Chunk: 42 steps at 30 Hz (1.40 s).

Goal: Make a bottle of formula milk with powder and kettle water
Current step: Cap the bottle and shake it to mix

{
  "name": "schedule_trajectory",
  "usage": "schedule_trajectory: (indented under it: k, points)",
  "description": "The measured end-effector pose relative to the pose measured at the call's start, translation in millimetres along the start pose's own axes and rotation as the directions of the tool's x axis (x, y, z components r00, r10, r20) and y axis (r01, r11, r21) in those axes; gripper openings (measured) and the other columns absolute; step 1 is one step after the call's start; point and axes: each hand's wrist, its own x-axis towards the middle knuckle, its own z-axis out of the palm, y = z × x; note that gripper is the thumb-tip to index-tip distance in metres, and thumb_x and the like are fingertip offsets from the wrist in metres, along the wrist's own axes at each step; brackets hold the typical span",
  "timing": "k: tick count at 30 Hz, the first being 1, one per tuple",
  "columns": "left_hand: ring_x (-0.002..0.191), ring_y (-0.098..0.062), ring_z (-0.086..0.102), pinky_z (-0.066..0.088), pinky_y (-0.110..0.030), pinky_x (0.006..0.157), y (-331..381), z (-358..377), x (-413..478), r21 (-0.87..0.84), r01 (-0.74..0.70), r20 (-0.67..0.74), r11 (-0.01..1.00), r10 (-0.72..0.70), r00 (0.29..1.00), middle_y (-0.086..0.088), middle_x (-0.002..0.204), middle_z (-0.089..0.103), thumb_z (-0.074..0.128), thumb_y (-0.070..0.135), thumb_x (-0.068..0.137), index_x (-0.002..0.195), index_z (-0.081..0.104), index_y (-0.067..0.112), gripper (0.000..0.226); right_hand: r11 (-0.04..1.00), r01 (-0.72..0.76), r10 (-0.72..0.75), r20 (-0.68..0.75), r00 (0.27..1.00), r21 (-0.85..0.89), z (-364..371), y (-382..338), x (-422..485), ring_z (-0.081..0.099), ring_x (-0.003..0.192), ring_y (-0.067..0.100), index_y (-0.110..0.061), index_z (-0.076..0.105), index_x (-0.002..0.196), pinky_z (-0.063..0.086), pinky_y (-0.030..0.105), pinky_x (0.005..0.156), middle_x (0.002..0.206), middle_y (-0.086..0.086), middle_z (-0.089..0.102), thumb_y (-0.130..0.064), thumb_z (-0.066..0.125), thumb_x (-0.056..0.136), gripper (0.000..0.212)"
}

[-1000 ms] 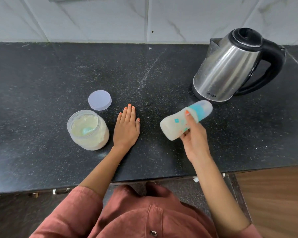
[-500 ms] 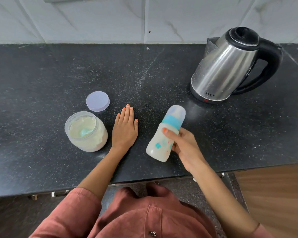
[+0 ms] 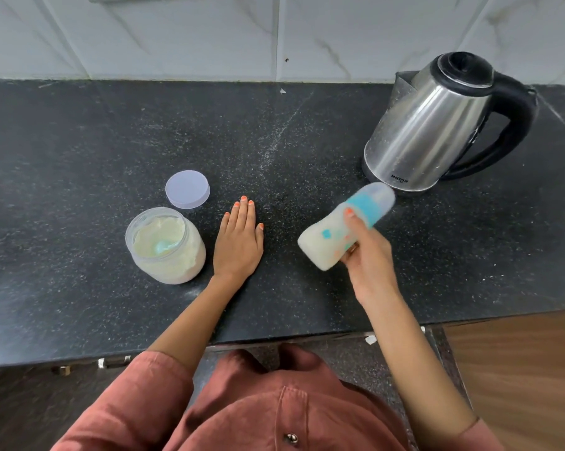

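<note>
In the right centre of the frame my right hand (image 3: 367,255) has its grip wrapped round the bottle (image 3: 320,245), with the thumb lying across the body just under the teal collar (image 3: 364,208). The bottle is tilted steeply. Its base points to the lower left and its clear cap (image 3: 380,195) points to the upper right, toward the foot of the kettle (image 3: 437,125). The bottle looks smeared by blur and is filled with a pale, milky mix. I cannot tell whether its base touches the table (image 3: 79,141).

My left hand (image 3: 239,242) lies flat on the table in the middle of the frame, palm down. Its fingers are straight and together, and the grip holds nothing. Just to its left stands the powder jar (image 3: 167,252), uncovered and nearly full of cream powder, with a pale blue scoop (image 3: 162,253) sunk in the top. The jar's round lid (image 3: 187,189) lies on the table just above it, apart from the hand.

The steel kettle stands at the upper right. Its black lid is down and its black handle faces the right edge of the frame. White marbled tiles (image 3: 177,34) run along the top, and a rust-coloured shirt (image 3: 242,411) fills the bottom. A strip of wooden floor (image 3: 518,369) shows at the lower right.
</note>
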Motion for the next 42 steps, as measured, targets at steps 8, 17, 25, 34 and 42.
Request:
schedule_trajectory:
  k: [8,17,25,34,42]
  points:
    - [0.144,-0.021,0.008,0.006,-0.035,0.117,-0.4,2.0,0.1,0.011,0.0,-0.006,1.0,0.0,1.0,-0.009,0.156,0.01,0.022,0.028,0.101,0.146,0.012,0.006,0.051,0.946,-0.056,0.102,0.127,0.987,-0.32,-1.1,14.7,-13.5,0.066,0.083,0.013,-0.015,0.065,0.091,0.055,0.029,0.075,0.088,0.0,0.069,-0.013,0.066,0.08,0.011]
    - [0.145,-0.02,0.006,0.004,-0.034,0.117,-0.8,1.5,0.0,0.01,0.0,-0.007,1.0,0.001,1.0,-0.008,0.156,0.008,0.02,0.029,0.101,0.147,0.01,0.007,0.052,0.991,-0.059,0.064,0.042,0.997,-0.121,-4.9,13.9,-6.2,0.064,0.086,0.011,-0.015,0.063,0.096,0.057,0.026,0.071,0.092,-0.001,0.068,-0.017,0.062,0.084,0.012]
    - [0.145,-0.02,0.005,0.002,-0.033,0.117,-0.2,2.1,-0.1,0.01,0.003,-0.004,1.0,-0.003,1.0,-0.008,0.157,0.007,0.019,0.029,0.101,0.147,0.01,0.007,0.052,0.989,0.049,-0.034,-0.108,0.994,0.141,-9.5,3.8,4.8,0.063,0.093,0.011,-0.018,0.059,0.102,0.057,0.025,0.073,0.1,-0.001,0.066,-0.019,0.058,0.088,0.014]
    - [0.144,-0.021,0.009,0.004,-0.034,0.116,0.1,2.6,0.4,0.013,0.003,-0.015,1.0,-0.003,1.0,-0.009,0.156,0.011,0.019,0.028,0.101,0.146,0.014,0.006,0.051,0.999,-0.041,0.041,-0.002,0.999,-0.002,-7.9,4.1,-2.0,0.065,0.081,0.009,-0.014,0.064,0.095,0.057,0.023,0.064,0.09,0.0,0.069,-0.016,0.06,0.086,0.01]
    - [0.144,-0.021,0.008,0.004,-0.034,0.117,0.1,1.4,-0.1,0.007,0.005,-0.011,1.0,-0.005,1.0,-0.009,0.156,0.01,0.022,0.027,0.101,0.146,0.013,0.006,0.051,0.929,-0.034,0.091,0.137,0.986,-0.368,-5.4,12.2,-10.7,0.064,0.083,0.014,-0.015,0.065,0.092,0.053,0.031,0.076,0.087,0.001,0.068,-0.012,0.065,0.08,0.012]
